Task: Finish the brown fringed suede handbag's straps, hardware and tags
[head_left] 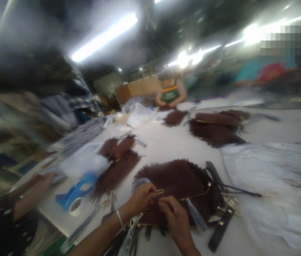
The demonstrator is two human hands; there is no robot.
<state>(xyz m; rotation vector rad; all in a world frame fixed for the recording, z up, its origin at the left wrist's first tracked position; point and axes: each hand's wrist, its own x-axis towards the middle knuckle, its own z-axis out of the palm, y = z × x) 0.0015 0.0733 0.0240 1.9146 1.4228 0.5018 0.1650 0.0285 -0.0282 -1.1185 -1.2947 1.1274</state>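
A brown fringed suede bag [178,179] lies on the white table [171,142] just in front of me. My left hand [142,197] is closed in a pinch at the bag's gold zipper edge, with a clear plastic strip by its fingers. My right hand [175,213] rests curled on the bag beside it, fingers pressed at the same edge. Dark straps with metal clasps [227,206] trail off the bag's right side. The frame is blurred by motion.
Another person's arm in a dotted sleeve [19,202] rests at the table's left edge beside a blue tape dispenser [77,195]. More brown fringed bags [118,160] [215,128] lie across the table, white wrapping [273,177] at right. A person in a green apron [170,92] works at the far end.
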